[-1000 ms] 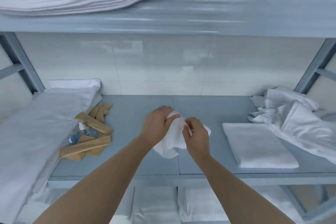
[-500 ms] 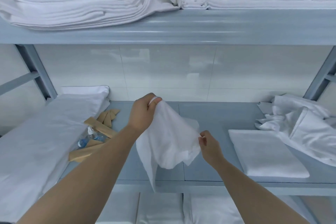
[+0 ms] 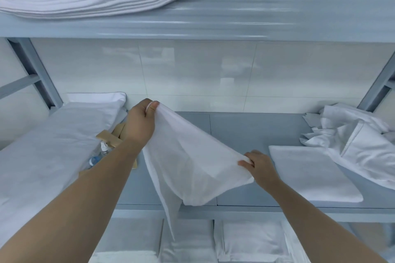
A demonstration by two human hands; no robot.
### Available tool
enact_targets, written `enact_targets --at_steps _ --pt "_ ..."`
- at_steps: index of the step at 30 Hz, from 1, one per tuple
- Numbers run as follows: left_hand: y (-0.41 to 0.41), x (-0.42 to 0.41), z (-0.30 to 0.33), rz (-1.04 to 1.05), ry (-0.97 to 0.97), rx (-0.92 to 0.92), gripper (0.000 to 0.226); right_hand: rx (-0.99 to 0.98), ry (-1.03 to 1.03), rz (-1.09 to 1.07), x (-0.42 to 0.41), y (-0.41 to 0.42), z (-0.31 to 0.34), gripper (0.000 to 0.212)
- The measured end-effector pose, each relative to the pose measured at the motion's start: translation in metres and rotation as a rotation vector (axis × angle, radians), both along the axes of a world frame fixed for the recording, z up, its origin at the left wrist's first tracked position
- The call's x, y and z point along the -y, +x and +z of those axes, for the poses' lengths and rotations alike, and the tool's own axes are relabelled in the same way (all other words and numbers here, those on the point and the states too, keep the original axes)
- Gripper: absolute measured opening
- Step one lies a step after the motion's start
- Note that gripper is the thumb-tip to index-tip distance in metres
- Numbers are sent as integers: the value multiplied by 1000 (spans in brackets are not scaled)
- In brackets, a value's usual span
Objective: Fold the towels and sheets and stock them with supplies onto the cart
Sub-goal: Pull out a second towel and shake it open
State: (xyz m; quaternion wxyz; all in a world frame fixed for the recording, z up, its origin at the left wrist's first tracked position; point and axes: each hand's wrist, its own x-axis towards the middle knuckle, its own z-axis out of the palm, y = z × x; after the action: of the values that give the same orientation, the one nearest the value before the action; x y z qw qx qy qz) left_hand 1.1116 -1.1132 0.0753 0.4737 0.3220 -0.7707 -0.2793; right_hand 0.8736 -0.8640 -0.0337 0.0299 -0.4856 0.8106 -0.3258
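While the left hand (image 3: pixel 140 123) pinches one corner of the white towel (image 3: pixel 190 162) high and the right hand (image 3: pixel 259 166) pinches another lower (both grips clamped on cloth), level the corners above the shelf (image 3: pixel 245 132), then fold.

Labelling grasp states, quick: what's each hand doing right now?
Left hand: pinching a corner of the white cloth.
Right hand: gripping the cloth's opposite edge.
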Motion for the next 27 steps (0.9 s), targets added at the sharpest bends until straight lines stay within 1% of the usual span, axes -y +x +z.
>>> enact_targets --at_steps 3,7,10,12,15,17,19,21,23,25,26,27 --pt "0 3 -4 8 13 20 39 72 6 -94 -8 -4 -17 27" --pt "4 9 -3 90 28 -44 41 186 6 -211 -14 -12 -25 39" --pt "15 16 -4 173 51 -110 43 224 34 -239 -18 -23 -26 32" --pt "23 20 -7 224 79 -118 42 247 42 -238 -19 -29 -23 30" --pt "31 27 -13 258 121 -115 40 290 -21 -298 -15 -35 -8 38" --pt "34 29 -16 259 141 -120 40 298 -96 -359 -10 -40 11 39" --pt "33 28 -17 229 172 -137 39 310 -197 -379 -4 -42 38 36" --pt "27 20 -16 158 222 -121 34 299 -285 -322 5 -36 66 34" --pt "15 8 -14 32 257 -50 27 292 -336 -225 16 -23 90 33" --pt "-2 -10 -10 -114 255 -11 25 317 -365 -117 29 -2 106 24" --pt "-11 -20 -8 -192 235 2 27 316 -363 -63 36 9 110 20" --pt "-21 -31 -6 -267 215 22 32 298 -340 -13 42 20 113 21"
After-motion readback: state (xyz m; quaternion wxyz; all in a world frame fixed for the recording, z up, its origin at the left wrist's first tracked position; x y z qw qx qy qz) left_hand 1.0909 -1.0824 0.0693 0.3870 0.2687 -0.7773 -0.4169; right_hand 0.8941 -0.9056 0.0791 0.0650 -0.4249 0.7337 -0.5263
